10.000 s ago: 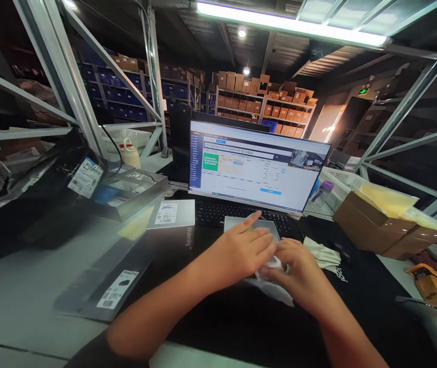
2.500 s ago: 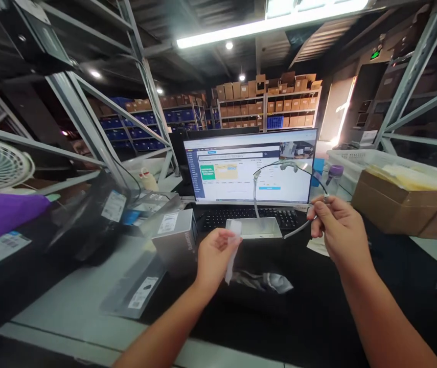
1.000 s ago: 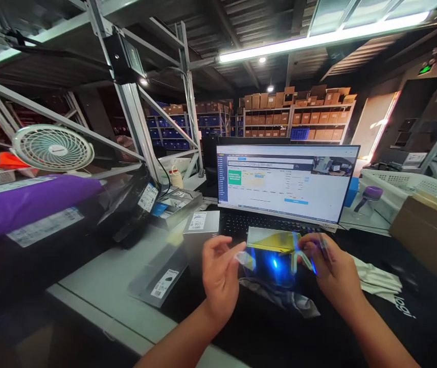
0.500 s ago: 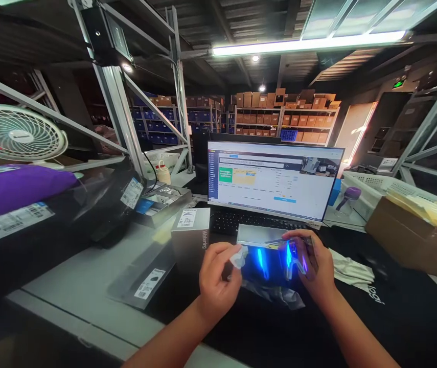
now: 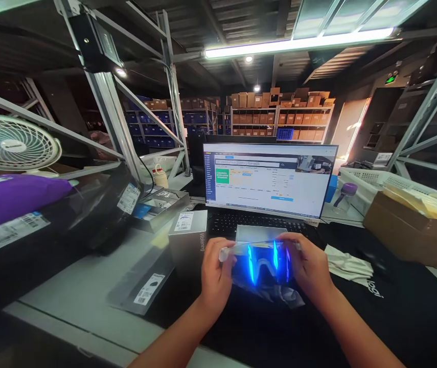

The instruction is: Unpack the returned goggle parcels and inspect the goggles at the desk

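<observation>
Both my hands hold a pair of glasses [image 5: 265, 259] with dark mirrored lenses that flash bright blue, low over the black desk mat [image 5: 356, 317] in front of the keyboard [image 5: 256, 223]. My left hand [image 5: 215, 276] is closed on the left end, with a small white wipe [image 5: 224, 253] pinched against it. My right hand [image 5: 309, 268] is closed on the right end. A crumpled clear plastic bag [image 5: 281, 295] lies just under the glasses. A small open grey case [image 5: 254, 233] sits behind them.
A monitor [image 5: 268, 176] stands behind the keyboard. A grey box [image 5: 189, 240] and a flat labelled packet [image 5: 141, 278] lie to the left, with a black bag [image 5: 95, 214] and a fan [image 5: 13, 145] beyond. White cloth [image 5: 346, 263] and a cardboard box [image 5: 410, 230] are to the right.
My right hand first held the glasses up alone by one arm. It brought them down, and my left hand, with the wipe, has closed on their other end.
</observation>
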`<state>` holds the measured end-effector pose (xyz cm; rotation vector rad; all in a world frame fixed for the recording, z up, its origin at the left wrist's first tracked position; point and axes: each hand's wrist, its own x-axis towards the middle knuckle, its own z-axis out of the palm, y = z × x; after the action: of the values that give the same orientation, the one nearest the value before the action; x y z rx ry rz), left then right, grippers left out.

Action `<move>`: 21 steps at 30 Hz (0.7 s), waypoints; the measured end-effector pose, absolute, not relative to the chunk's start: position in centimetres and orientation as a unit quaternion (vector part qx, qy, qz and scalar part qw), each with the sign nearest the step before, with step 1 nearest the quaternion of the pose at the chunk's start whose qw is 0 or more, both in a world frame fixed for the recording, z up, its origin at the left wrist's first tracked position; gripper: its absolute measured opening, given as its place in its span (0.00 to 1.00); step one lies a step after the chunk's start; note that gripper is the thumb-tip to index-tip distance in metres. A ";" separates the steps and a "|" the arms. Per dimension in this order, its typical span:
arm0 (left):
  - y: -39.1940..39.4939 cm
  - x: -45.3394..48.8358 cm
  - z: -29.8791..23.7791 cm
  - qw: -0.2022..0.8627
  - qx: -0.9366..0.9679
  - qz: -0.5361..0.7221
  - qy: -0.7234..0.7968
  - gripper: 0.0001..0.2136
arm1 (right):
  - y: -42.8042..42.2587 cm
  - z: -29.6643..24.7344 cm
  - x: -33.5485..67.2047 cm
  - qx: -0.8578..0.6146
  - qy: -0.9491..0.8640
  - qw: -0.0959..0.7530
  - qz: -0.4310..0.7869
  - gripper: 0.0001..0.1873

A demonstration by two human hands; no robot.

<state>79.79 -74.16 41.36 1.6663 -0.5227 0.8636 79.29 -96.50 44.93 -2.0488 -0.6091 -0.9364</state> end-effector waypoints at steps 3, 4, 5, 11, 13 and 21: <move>-74.5 80.0 41.3 0.598 0.697 0.338 -0.207 0.08 | -96.6 45.0 79.3 -0.806 -0.262 0.367 -0.383 0.11; -74.6 80.0 41.3 0.609 0.693 0.331 -0.200 0.08 | -96.5 45.0 79.3 -0.803 -0.271 0.359 -0.390 0.11; -74.7 80.0 41.2 0.619 0.688 0.325 -0.194 0.08 | -96.5 45.0 79.3 -0.800 -0.281 0.351 -0.397 0.11; -75.2 79.8 40.5 0.674 0.646 0.312 -0.177 0.06 | -96.4 44.9 79.5 -0.799 -0.294 0.335 -0.403 0.11; -75.3 79.8 40.4 0.678 0.637 0.315 -0.188 0.05 | -96.6 44.8 79.6 -0.802 -0.292 0.336 -0.397 0.11; -75.4 79.7 40.4 0.682 0.616 0.332 -0.213 0.04 | -96.7 44.6 79.6 -0.813 -0.281 0.332 -0.387 0.12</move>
<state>79.74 -75.42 40.44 1.3824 -0.4787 0.7454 79.59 -96.73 44.55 -2.1257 -0.7332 -1.0112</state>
